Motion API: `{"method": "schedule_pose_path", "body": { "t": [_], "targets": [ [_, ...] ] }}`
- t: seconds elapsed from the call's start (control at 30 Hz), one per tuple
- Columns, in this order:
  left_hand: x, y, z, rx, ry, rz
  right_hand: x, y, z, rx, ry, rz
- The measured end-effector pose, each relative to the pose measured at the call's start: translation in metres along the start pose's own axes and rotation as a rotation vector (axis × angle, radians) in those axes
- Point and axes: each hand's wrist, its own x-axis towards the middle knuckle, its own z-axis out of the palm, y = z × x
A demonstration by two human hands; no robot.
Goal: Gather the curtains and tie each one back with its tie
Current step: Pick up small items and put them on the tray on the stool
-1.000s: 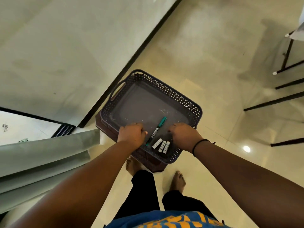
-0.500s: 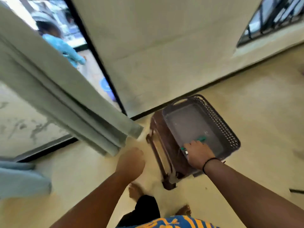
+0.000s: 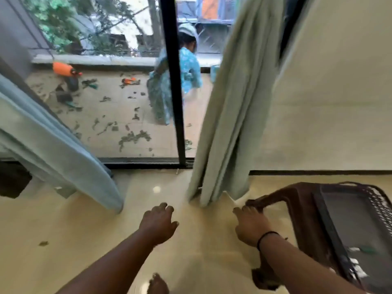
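Two pale green curtains hang at a glass door. The right curtain falls in folds to the floor beside the wall. The left curtain slants across the left side, its hem near the floor. No tie shows on either. My left hand hovers over the floor between the curtains, fingers loosely curled, holding nothing. My right hand reaches forward just below the right curtain's hem, near the corner of a brown stool; it holds nothing that I can see.
A dark plastic basket sits on the brown stool at the right, with a pen and small batteries in it. Behind the black door frame a person in blue crouches on a littered balcony. Glossy tile floor lies below.
My view has swung up from the basket to the door and curtains. Both hands left the basket's rim; my right hand came off it last and now reaches toward the right curtain.
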Motion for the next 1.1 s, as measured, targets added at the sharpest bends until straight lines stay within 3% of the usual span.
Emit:
{"method": "schedule_pose_path", "body": {
  "t": [0.23, 0.4, 0.6, 0.8, 0.93, 1.1],
  "targets": [
    [0.032, -0.113, -0.027, -0.057, -0.019, -0.137, 0.047, -0.122, -0.036, 0.095, 0.058, -0.125],
    [0.084, -0.119, -0.030, -0.085, -0.054, -0.101, 0.102, -0.137, -0.053, 0.165, 0.045, -0.128],
    [0.154, -0.125, -0.011, -0.098, -0.164, -0.080, 0.224, -0.141, -0.047, 0.117, 0.077, -0.155],
    [0.256, -0.138, 0.017, -0.067, -0.267, -0.133, 0.343, -0.141, -0.036, -0.198, 0.139, -0.260],
    [0.315, -0.130, 0.043, -0.038, -0.298, -0.094, 0.400, -0.137, -0.028, -0.343, 0.019, -0.169],
    [0.400, -0.116, 0.085, -0.115, -0.358, -0.073, 0.442, -0.090, 0.036, -0.348, -0.245, 0.176]
  ]
}}
